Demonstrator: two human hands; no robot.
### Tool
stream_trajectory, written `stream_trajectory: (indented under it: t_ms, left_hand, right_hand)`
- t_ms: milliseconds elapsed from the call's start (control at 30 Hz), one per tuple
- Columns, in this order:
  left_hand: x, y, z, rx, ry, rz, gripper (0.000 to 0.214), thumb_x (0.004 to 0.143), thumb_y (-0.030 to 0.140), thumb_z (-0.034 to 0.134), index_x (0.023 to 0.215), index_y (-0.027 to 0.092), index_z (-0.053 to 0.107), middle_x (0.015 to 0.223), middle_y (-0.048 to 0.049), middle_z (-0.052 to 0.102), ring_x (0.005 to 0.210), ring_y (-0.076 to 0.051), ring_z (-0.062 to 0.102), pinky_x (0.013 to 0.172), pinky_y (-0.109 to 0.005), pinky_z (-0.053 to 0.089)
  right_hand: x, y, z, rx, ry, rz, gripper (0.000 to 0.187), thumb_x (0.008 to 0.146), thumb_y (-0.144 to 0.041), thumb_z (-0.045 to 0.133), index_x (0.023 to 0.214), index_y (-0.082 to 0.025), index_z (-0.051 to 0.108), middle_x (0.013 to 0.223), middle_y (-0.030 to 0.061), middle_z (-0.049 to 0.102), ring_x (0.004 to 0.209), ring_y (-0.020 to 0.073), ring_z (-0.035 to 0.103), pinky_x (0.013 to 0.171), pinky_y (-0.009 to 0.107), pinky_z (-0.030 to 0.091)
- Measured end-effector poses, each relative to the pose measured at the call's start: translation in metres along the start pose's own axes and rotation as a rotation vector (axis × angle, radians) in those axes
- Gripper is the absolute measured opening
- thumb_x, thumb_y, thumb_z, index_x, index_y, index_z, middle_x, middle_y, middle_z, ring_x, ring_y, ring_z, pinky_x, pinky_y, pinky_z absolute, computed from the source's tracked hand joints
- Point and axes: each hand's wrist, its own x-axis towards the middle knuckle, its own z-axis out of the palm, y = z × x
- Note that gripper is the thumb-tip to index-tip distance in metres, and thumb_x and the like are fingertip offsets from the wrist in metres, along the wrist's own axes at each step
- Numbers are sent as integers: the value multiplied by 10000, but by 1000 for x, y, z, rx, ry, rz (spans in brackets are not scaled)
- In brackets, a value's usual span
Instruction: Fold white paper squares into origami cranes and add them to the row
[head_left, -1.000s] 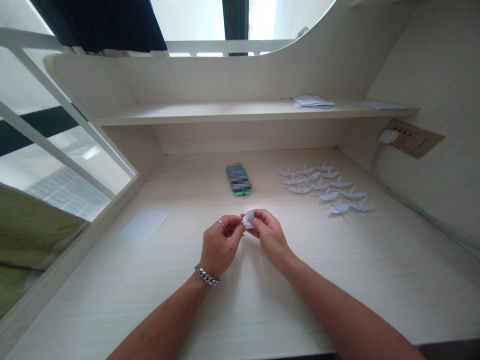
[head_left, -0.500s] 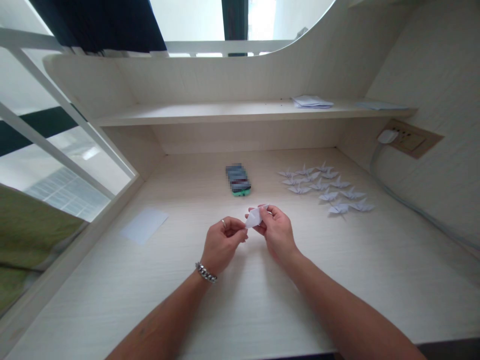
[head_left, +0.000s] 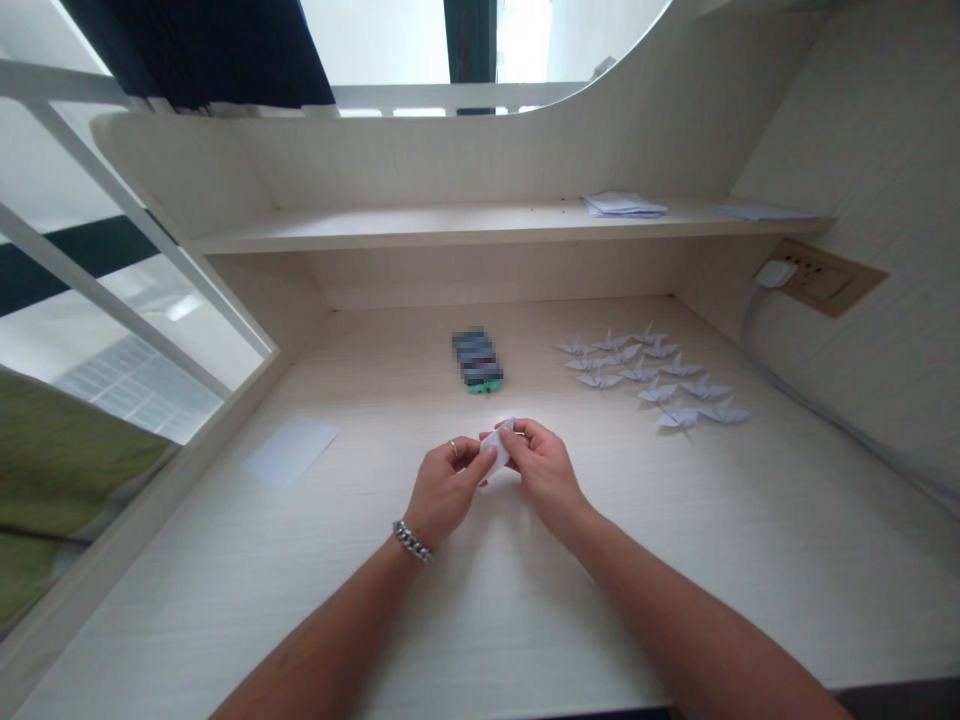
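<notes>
Hands: close together, both holding one small bit of paper, with the arms reaching in from the bottom.
Left hand (head_left: pixel 446 490): fingers bent, thumb pressed on the paper. It has a ring (head_left: pixel 454 448) on one finger and a chain bracelet (head_left: pixel 411 541) on the wrist.
Right hand (head_left: pixel 547 475): fingers curled over the top of the paper, thumb side facing the left hand.
Paper (head_left: pixel 495 447): white, thin and folded, pinched between the two hands, above the desk. Its full shape is hidden by the fingers.
Cranes (head_left: pixel 649 375): many small white paper birds in loose rows on the desk, to the right of the hands.
Blurred thing (head_left: pixel 477 360): a flat block with a green edge, lying ahead of the hands. It is too blurred to tell what it is.
Card (head_left: pixel 289 452): a flat, pale sheet lying to the left of the hands.
Desk (head_left: pixel 600 600): pale wood with fine lines.
Shelf (head_left: pixel 450 228): pale wood, above the back of the desk, with a paper stack (head_left: pixel 625 205) on it.
Wall: a socket (head_left: pixel 814 278) with a plug (head_left: pixel 775 272) and a pale cord (head_left: pixel 795 385).
Left side: a window (head_left: pixel 142 300) with white bars.
</notes>
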Motion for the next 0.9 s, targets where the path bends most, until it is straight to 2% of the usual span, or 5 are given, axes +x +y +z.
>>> stream_trajectory:
  t_ms: [133, 333, 600, 767, 900]
  left_hand:
    - [0, 1, -4, 2, 99, 26, 284, 719, 405, 723, 666, 140, 639, 593, 11, 601, 542, -95, 534, 515, -193, 465]
    - [1, 3, -6, -68, 72, -22, 280, 701, 403, 740, 696, 134, 659, 619, -1, 628, 546, -99, 551, 503, -196, 459]
    - [0, 5, -7, -76, 106, 17, 253, 695, 378, 751, 686, 134, 688, 617, -21, 668, 557, -119, 583, 541, -226, 482]
    - [-5, 8, -3, 133, 241, 146, 169, 723, 334, 728, 757, 168, 735, 701, -34, 713, 587, -142, 615, 553, -235, 498]
    - [-10, 7, -2, 364, 284, 335, 124, 779, 315, 684, 802, 208, 741, 810, -48, 723, 697, -168, 650, 581, -238, 515]
  right_hand:
    - [2, 1, -4, -189, -39, 27, 341, 724, -480, 698, 807, -153, 651, 752, 36, 678, 697, 161, 621, 662, 295, 504]
    - [-1, 1, -10, -549, -56, -109, 306, 813, -440, 616, 672, -169, 613, 636, 17, 614, 601, 142, 541, 578, 268, 430]
    - [0, 3, -6, -293, -107, -5, 339, 756, -497, 665, 729, -168, 588, 663, 10, 614, 611, 145, 572, 595, 287, 492]
    - [-2, -6, -7, -462, 143, -195, 262, 752, -412, 702, 772, -177, 589, 749, 22, 628, 705, 163, 588, 651, 293, 480]
    - [-4, -9, -6, -382, 85, -205, 269, 760, -409, 697, 883, -176, 643, 850, 48, 668, 766, 187, 619, 665, 307, 507]
